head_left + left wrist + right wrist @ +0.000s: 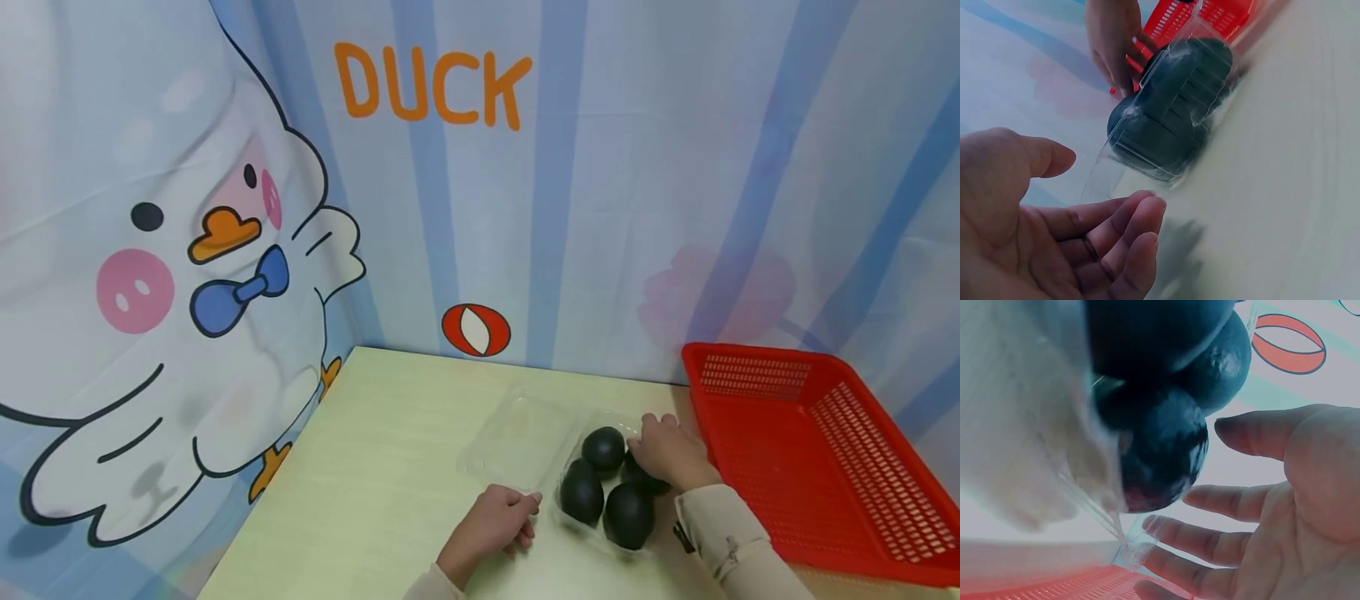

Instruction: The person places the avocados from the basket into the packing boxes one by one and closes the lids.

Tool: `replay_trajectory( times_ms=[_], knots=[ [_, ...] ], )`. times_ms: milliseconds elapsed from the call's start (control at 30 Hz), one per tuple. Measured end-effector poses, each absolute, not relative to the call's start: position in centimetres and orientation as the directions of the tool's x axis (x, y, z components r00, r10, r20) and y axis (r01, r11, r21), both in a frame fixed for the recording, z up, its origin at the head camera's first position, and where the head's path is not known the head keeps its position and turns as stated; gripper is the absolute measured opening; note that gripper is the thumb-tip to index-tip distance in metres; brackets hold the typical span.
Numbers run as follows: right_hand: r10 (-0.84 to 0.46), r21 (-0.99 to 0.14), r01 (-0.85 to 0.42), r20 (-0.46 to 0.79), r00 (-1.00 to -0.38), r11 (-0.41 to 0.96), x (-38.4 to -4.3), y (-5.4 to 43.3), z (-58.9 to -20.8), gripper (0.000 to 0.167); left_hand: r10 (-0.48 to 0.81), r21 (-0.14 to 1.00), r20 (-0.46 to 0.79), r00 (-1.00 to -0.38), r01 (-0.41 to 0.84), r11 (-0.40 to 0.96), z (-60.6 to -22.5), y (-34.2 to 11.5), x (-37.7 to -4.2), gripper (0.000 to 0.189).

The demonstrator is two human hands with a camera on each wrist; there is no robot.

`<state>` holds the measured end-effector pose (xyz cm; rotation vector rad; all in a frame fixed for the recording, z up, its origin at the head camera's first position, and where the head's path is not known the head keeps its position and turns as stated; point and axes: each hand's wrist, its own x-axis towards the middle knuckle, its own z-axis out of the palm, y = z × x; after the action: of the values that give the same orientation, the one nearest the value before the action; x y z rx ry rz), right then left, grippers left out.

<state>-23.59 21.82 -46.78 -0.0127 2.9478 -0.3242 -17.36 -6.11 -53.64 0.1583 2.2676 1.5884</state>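
Observation:
Several dark egg-shaped fruits (630, 515) sit in a clear plastic container (576, 525), its clear lid (517, 442) folded out flat to the left. My right hand (670, 450) reaches over the container's far right corner, at the rightmost dark fruit (643, 477), which it partly hides. In the right wrist view, the thumb and spread fingers (1229, 547) stand apart right beside a glossy dark fruit (1154, 450), with fingertips at the container's edge. My left hand (495, 521) hovers left of the container, fingers loosely curled and holding nothing; in the left wrist view its palm (997, 225) shows.
A red plastic basket (780, 442) with perforated sides stands at the right, close beside my right forearm. The pale tabletop (360, 467) ends at a fabric backdrop (480, 217) printed with a duck and blue stripes.

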Motion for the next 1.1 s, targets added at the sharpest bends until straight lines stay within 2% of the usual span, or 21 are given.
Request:
replay_trajectory(
  times_ms=[267, 633, 867, 1100],
  knots=[
    [0.01, -0.251, 0.057, -0.185, -0.983, 0.966, -22.8, 21.6, -46.8, 0.047, 0.24, 0.909, -0.231, -0.943, -0.121, 0.399, -53.8, -6.9, -20.1, 0.039],
    [0.028, -0.277, 0.08, -0.186, -0.982, 0.958, -21.1, 21.6, -47.2, 0.048, 0.215, 0.907, -0.164, -0.963, -0.061, 0.417, -53.8, -7.1, -23.0, 0.034],
    [0.029, -0.31, 0.107, -0.243, -0.969, 0.945, -19.7, 21.8, -46.9, 0.048, 0.193, 0.905, -0.098, -0.976, -0.007, 0.426, -54.1, -6.6, -24.7, 0.032],
    [0.015, -0.362, 0.11, -0.257, -0.966, 0.925, -18.3, 21.6, -47.3, 0.054, 0.171, 0.943, -0.088, -0.981, -0.027, 0.33, -55.0, -6.3, -26.1, 0.029]
  ],
)
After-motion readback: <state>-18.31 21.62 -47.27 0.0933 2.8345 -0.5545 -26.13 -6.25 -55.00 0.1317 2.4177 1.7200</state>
